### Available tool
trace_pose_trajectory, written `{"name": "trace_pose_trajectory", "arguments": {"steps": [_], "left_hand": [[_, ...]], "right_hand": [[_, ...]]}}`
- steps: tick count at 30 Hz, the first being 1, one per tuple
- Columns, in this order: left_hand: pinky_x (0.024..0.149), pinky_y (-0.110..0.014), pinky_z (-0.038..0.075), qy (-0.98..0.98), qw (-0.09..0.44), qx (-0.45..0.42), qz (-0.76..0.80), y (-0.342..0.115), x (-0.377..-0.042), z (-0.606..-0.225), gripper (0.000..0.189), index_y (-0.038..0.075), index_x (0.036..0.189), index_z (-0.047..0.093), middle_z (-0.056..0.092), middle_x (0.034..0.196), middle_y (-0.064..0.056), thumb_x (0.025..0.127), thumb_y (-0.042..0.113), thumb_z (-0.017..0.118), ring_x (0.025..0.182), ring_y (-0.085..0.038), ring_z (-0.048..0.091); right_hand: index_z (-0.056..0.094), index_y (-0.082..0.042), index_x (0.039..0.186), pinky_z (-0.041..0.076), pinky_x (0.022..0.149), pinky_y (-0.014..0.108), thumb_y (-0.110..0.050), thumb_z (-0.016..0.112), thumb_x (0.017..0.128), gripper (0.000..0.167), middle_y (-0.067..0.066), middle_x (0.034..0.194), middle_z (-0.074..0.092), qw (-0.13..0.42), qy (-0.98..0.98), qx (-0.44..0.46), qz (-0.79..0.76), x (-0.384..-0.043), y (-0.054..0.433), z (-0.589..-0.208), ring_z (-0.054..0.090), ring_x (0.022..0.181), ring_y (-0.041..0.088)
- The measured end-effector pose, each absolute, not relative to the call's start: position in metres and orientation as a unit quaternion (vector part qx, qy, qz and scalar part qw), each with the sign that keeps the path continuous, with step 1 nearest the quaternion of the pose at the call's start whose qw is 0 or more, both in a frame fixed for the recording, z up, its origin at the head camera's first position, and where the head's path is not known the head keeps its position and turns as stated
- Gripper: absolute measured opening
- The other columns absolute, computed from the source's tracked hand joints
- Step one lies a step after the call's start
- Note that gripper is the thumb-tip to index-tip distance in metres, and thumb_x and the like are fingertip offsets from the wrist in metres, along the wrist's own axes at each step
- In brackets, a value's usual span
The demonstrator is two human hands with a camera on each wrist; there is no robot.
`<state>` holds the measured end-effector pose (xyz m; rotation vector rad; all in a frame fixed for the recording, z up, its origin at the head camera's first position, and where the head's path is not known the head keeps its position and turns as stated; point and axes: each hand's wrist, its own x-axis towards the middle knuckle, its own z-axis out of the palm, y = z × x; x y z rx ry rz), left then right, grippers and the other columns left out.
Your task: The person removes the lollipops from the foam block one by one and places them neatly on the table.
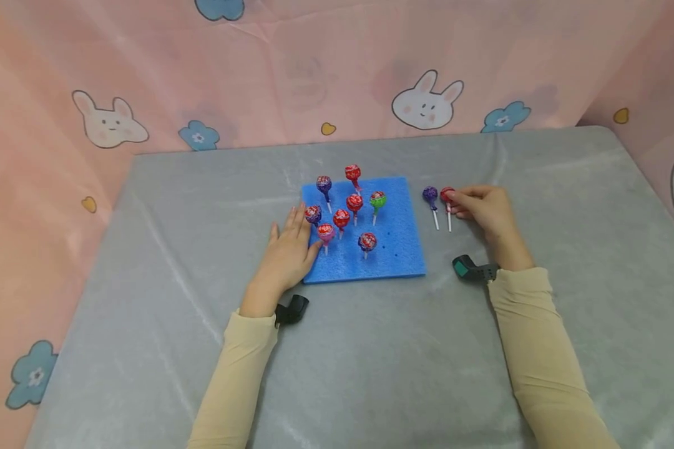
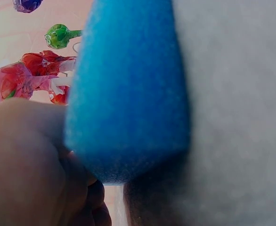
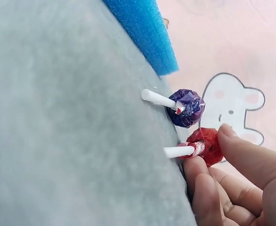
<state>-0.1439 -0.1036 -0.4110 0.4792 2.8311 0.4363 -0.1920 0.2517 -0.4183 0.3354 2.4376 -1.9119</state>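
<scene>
Slips and knocks: where the trouble may lie

The grey table wears a soft-looking cover that creases in places, so the blue foam board on it could skid or twist if pushed sideways.

The left hand lies along the board's left edge, fingers stretched out and thumb set apart. A stray move of that thumb might knock the pink lollipop just beside it; whether they touch, I cannot tell. The purple lollipop by the fingers runs the same risk.

The right hand pinches the red lollipop by its round head, between thumb and fingers, to the right of the board. Whether it is clear of the table is hard to tell. A smooth wrapper on a ball gives a poor hold, so it could roll or swivel in the pinch. Its close neighbour, the loose purple-headed lollipop, could be nudged away by a careless fingertip.

The white stick of the red one juts free of the fingers, so it could catch on something and tilt. Smallest are the dark holes in the foam, easy to miss through poor aim
</scene>
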Motion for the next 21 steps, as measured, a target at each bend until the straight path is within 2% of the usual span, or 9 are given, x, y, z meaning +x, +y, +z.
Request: {"name": "trace_pose_trajectory", "arguments": {"steps": [5,21], "left_hand": [[0.112,-0.053,-0.001,0.969,0.121,0.161,0.145,-0.104,-0.1439,-0.4115,0.062,-0.001,0.149,0.02,-0.006,0.157,-0.009,0.102,0.038,0.031,0.144,-0.024,-0.005],[0.112,-0.054,-0.001,0.968,0.122,0.162,0.146,-0.1033,-0.1431,-0.4099,0.061,-0.002,0.149,0.019,-0.005,0.158,-0.011,0.102,0.036,0.032,0.144,-0.025,-0.004]], "right_hand": [[0.07,-0.014,0.077,0.052,0.056,0.017,-0.022,0.073,0.084,0.011,-0.008,0.068,0.065,0.014,0.785,0.107,-0.61,-0.1934,0.2513,-0.4196,0.062,0.057,0.003],[0.07,-0.008,0.084,0.052,0.056,0.017,-0.021,0.073,0.084,0.013,-0.01,0.069,0.066,0.007,0.785,0.112,-0.61,-0.1924,0.2503,-0.4198,0.062,0.058,0.003]]}}
